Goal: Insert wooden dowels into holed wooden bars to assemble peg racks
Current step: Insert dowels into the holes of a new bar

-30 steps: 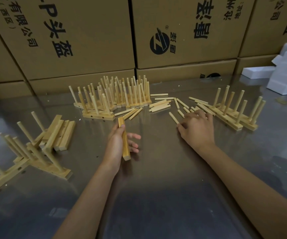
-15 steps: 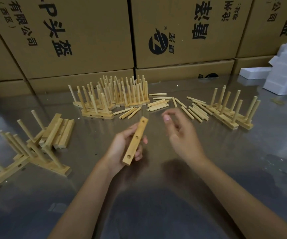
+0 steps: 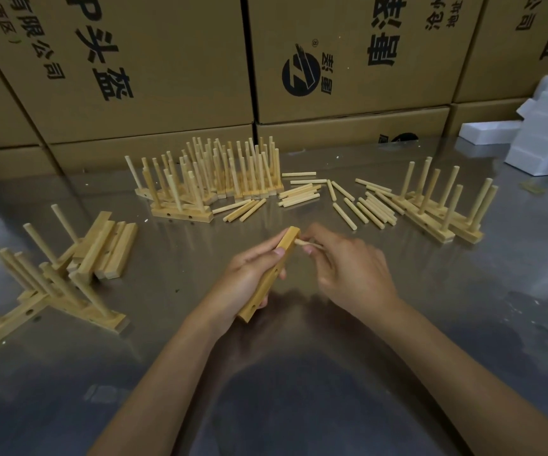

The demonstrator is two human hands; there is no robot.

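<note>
My left hand [image 3: 249,278] grips a holed wooden bar [image 3: 271,278], tilted with its far end up, above the middle of the metal table [image 3: 299,373]. Two empty holes show on its lower half. My right hand [image 3: 348,271] pinches a short wooden dowel [image 3: 303,242] whose tip meets the bar's top hole. Most of the dowel is hidden by my fingers. Loose dowels [image 3: 364,205] lie scattered behind my hands.
Finished peg racks stand at the back centre [image 3: 220,179], at the right [image 3: 443,205] and at the left [image 3: 52,284]. Bare bars [image 3: 111,248] are stacked at the left. Cardboard boxes [image 3: 348,54] wall the back; white foam blocks [image 3: 546,136] sit at the far right.
My right hand left the loose dowels with one dowel and brought it to the bar's top hole. My left hand lifted the bar and turned its holed face toward my right hand.
</note>
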